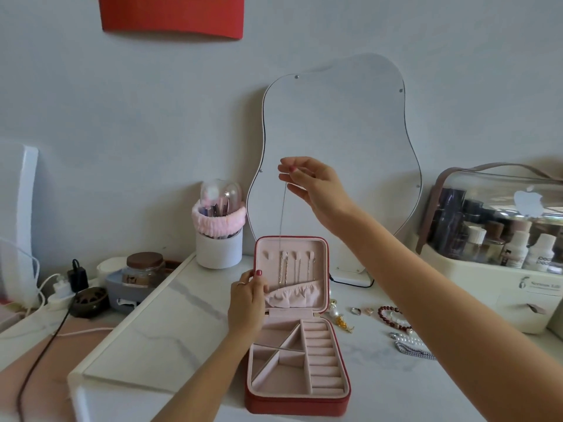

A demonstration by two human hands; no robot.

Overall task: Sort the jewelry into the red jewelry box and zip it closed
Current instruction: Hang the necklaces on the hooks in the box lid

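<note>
Right hand pinches a thin chain above the red jewelry box; left hand grips its lid. Chains already hang inside; rings, bracelets and zipping remain.

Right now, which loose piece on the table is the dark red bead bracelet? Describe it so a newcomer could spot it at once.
Start at the open red jewelry box in the middle of the white table and look right of its hinge, where loose jewelry lies. Past two small rings sits the bead bracelet, partly hidden by the forearm. It alone has dark red beads; the strands nearer the camera are white and grey.
</note>
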